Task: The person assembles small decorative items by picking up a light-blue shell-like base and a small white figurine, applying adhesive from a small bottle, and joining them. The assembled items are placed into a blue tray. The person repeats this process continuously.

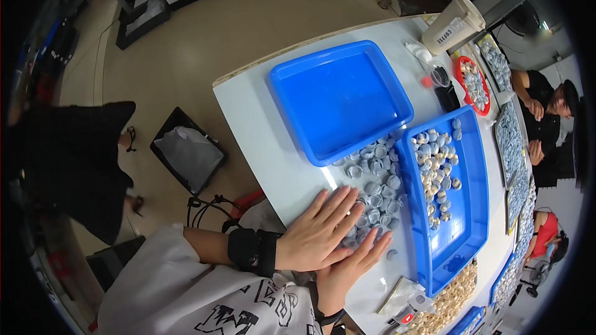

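A loose heap of small pale grey round cap-like pieces (372,201) lies on the white table. My left hand (316,229), with a black band and device at its wrist, rests palm down at the heap's near left edge, fingers stretched out. Just below it, my right hand (351,270) lies flat with its fingers extended against the lower pieces. The thumb side of the left hand overlaps the right. Neither hand grips anything visible; what is under the palms is hidden. Beside the heap, a blue tray (422,254) holds several cream-and-grey round pieces (434,167).
A second blue tray (341,96), with nothing in it, stands beyond the heap. Farther back are a red basket (460,80) of pieces and a coffee cup (453,25). Beige pieces (456,298) lie at the lower right. Co-workers sit at the right; another person stands left.
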Available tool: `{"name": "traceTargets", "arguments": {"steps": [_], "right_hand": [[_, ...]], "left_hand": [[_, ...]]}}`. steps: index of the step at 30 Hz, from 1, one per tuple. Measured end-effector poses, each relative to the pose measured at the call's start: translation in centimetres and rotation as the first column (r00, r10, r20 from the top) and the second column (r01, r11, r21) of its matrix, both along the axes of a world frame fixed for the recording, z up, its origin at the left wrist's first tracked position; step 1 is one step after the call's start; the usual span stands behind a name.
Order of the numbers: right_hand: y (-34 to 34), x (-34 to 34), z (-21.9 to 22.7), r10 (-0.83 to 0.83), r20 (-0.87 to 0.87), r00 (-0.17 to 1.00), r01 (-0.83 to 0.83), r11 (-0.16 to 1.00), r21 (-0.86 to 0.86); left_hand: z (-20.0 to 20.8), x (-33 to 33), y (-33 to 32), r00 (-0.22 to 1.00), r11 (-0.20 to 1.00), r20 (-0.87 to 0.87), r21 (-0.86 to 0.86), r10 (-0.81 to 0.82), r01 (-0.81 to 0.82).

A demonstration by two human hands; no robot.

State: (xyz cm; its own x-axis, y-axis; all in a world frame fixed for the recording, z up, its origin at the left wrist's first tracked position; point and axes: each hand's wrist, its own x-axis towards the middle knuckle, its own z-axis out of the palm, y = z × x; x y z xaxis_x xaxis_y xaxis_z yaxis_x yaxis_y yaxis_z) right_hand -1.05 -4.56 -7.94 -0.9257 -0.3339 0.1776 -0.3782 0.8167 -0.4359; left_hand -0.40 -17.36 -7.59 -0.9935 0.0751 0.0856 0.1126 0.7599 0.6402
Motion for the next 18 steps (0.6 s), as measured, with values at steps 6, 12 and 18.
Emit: {"name": "traceTargets", "arguments": {"steps": [6,12,18], "right_hand": [[1.2,-1.2,0.6,-0.107,0.053,0.993,0.117,0.958,-0.262],[3.9,1.1,2.5,-0.143,0.108,0.984,0.171,0.931,-0.321],[5.4,1.3,3.7,-0.040,0.137,0.990,0.038,0.999,0.023]], "left_hand": [[2.1,1.3,-2.5,0.997,0.979,0.013,0.189,-0.080,0.076],[3.2,1.3,-7.0,0.989,0.950,0.022,0.284,-0.143,0.131],[3.5,-0.7,-8.6,0.986,0.963,0.070,0.235,-0.151,0.130]]}}
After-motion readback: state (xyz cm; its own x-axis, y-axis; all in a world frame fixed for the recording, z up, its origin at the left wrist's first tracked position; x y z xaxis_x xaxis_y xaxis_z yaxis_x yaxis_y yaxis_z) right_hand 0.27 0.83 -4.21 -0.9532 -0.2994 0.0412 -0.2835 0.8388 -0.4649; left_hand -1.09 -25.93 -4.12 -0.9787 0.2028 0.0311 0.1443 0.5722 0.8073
